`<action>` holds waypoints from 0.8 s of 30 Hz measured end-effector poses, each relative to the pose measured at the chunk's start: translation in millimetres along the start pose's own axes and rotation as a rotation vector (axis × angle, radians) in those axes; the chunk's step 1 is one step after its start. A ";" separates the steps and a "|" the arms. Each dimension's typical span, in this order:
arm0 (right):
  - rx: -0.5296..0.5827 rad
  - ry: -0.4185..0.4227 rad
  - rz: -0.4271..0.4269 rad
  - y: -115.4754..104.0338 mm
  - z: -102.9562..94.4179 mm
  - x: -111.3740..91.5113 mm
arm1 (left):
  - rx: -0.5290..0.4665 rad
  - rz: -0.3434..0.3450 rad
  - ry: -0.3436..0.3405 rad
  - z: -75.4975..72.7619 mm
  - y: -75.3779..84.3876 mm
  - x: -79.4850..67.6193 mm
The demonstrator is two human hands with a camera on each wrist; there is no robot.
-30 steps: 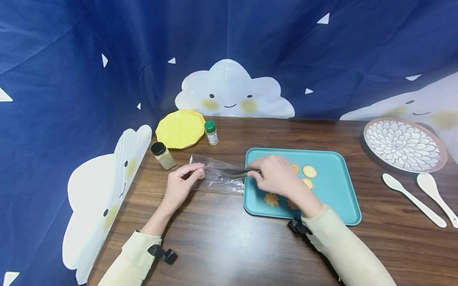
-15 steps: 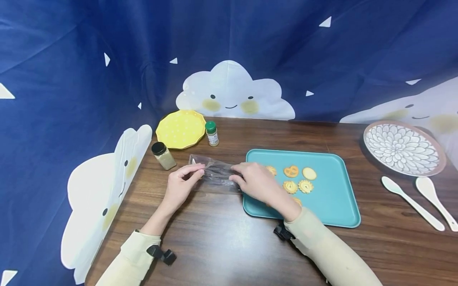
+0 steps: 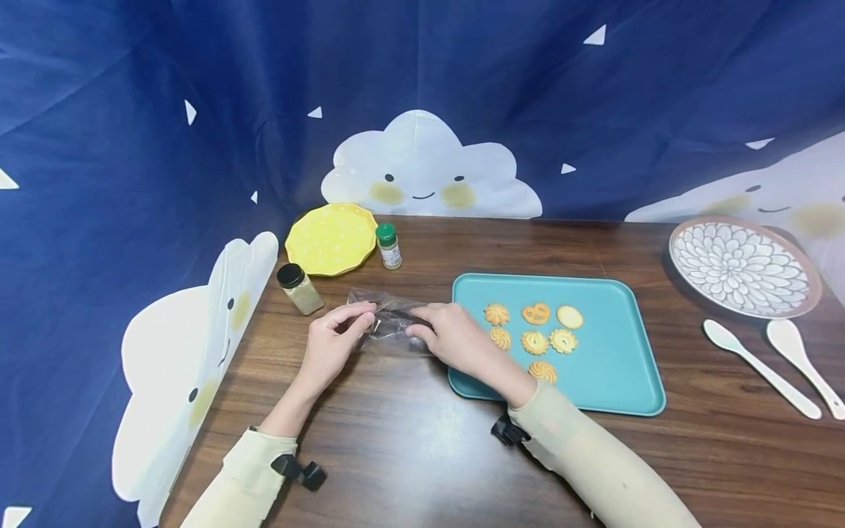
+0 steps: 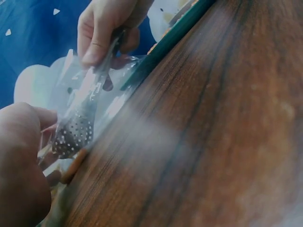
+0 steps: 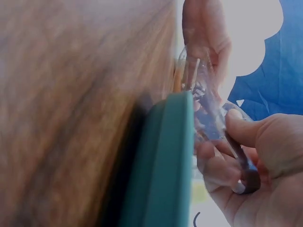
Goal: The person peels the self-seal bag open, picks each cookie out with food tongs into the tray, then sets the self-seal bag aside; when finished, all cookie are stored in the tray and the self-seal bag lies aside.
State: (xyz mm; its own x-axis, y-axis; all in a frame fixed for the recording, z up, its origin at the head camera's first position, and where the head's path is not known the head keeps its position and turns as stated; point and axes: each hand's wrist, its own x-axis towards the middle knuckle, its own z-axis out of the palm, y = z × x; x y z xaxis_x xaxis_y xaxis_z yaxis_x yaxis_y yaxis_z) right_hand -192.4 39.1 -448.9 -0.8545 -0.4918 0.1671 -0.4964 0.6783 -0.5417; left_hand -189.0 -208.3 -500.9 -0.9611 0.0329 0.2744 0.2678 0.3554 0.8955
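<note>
My left hand [image 3: 333,341] pinches one end of a clear plastic bag [image 3: 386,337] over the table. My right hand [image 3: 455,337] grips dark tongs [image 5: 250,179], reaching across the tray's left edge. The tongs' far end, dark with pale square dots [image 4: 73,135], lies within the bag close to my left fingers in the left wrist view. By the bag's lower end there, an orange-brown piece [image 4: 75,166] shows against the wood. Several cookies [image 3: 535,342] lie on the teal tray [image 3: 614,352], one of them pretzel-shaped.
Left of the bag stands a black-lidded jar [image 3: 301,290], with a green-capped shaker [image 3: 389,247] and a yellow plate [image 3: 330,238] behind. On the right are a petal-patterned plate [image 3: 742,268] and two white spoons [image 3: 762,370] [image 3: 802,359]. A blue cloud-print curtain [image 3: 462,59] closes off the back.
My right hand has moved left from over the tray to the bag, carrying the tongs deeper along it, and more cookies are uncovered. My left hand has kept its place.
</note>
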 end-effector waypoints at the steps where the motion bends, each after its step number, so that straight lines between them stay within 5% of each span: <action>1: -0.004 0.002 -0.004 0.2 0.8 -0.1 | 0.007 0.002 -0.009 -0.2 0.1 -0.1; 14: -0.054 0.096 -0.010 -6.7 -8.3 -6.7 | 0.044 0.016 -0.008 -0.1 -0.6 0.0; 24: -0.039 0.034 0.018 -4.8 -10.0 -7.5 | 0.032 0.038 0.002 0.0 -0.6 0.3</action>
State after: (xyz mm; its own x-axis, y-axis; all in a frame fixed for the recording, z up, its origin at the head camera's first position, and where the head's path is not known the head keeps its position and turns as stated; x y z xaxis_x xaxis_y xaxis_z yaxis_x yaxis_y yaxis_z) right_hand -185.1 45.0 -439.3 -0.8675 -0.4615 0.1858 -0.4863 0.7080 -0.5121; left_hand -189.5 -208.5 -501.4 -0.9502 0.0453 0.3083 0.3015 0.3840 0.8727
